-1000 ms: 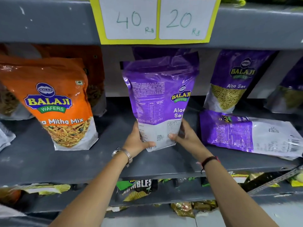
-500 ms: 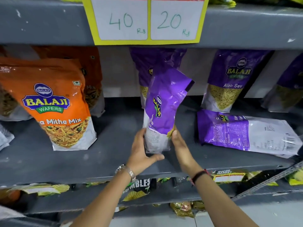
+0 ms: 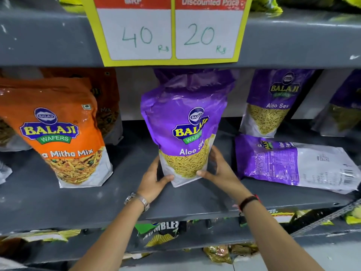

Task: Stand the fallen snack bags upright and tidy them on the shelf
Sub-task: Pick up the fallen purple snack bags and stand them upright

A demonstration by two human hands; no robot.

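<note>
A purple Aloo Sev bag (image 3: 183, 122) stands upright in the middle of the grey shelf (image 3: 121, 194), its front label facing me. My left hand (image 3: 154, 179) grips its lower left corner and my right hand (image 3: 218, 169) holds its lower right side. Another purple Aloo Sev bag (image 3: 293, 163) lies flat on its face to the right, back label up. Behind that one a third purple bag (image 3: 273, 102) stands leaning against the back wall.
An orange Mitha Mix bag (image 3: 60, 133) stands at the left with more orange bags behind it. A yellow price sign (image 3: 168, 30) hangs on the shelf edge above. Green and black snack packs (image 3: 160, 231) fill the lower shelf. Another purple bag (image 3: 343, 106) stands at far right.
The held purple bag has been turned from back label through edge-on to front label facing me, and it now stands on the shelf. Both hands stayed at its base.
</note>
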